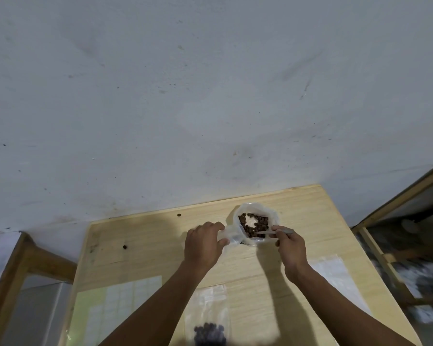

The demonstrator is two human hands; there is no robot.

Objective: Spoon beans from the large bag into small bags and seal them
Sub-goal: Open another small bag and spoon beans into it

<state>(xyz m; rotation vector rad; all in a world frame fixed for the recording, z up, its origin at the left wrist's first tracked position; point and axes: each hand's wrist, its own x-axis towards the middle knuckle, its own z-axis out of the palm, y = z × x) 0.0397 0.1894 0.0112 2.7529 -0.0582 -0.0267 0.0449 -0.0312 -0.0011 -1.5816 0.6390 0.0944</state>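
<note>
A light wooden table (298,206) stands against a scuffed white wall (210,96), and the large bag (268,213) of clear plastic sits near the table's far edge, toward its right side, its mouth open and brown beans (254,224) showing inside. The left hand (204,244) pinches a fold of the bag's rim on its left side, fingers and thumb curled round the plastic. The right hand (291,248) grips a spoon (275,231) by the handle — its bowl end reaches across the near rim into the bag, just over the beans. At the near edge, between the two forearms, lies a small bag (208,313) flat on the table, with a dark cluster of beans in its lower part. Another flat, clear small bag (333,273) lies toward the right edge, beside the right forearm. A pale sheet (120,303) lies toward the near left corner. Two loose beans — one (178,215) by the far edge, one (124,246) toward the left edge — rest on the bare wood.
</note>
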